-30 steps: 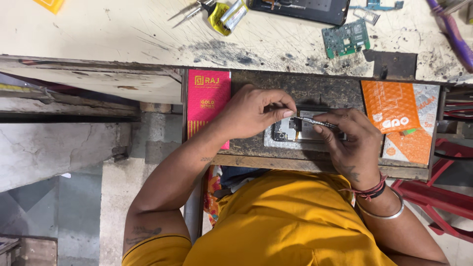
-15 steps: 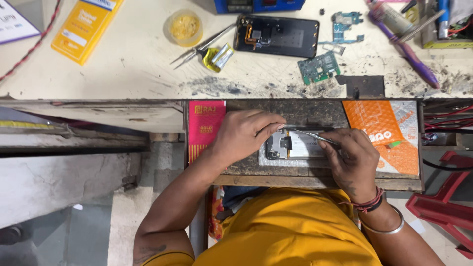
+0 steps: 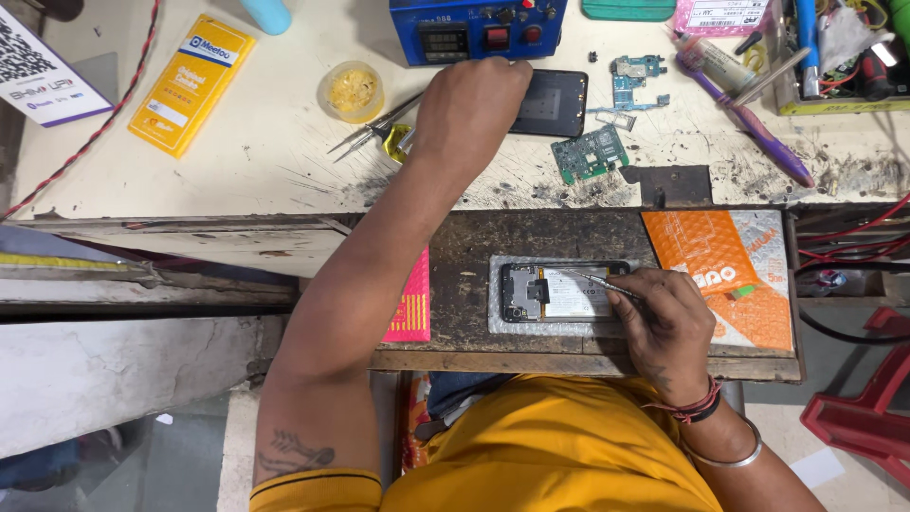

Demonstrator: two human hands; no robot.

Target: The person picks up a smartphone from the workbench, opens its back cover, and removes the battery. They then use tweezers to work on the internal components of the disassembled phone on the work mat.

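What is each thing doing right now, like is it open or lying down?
Opened phone: back off, insides showing, flat on drawer.
Tweezers: held in right hand, tip on phone.
Left hand: stretched out over dark phone panel.
Green circuit board: loose on bench.

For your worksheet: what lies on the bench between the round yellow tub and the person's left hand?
In the head view, metal tweezers lie between the yellow tub and the left hand, their tips pointing away from the hand.

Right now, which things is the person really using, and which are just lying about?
In use:
opened phone, poked by the thin metal tool in the right hand
black phone panel, under the left hand

Lying about:
tweezers
green circuit board
yellow box
purple pen
orange packet
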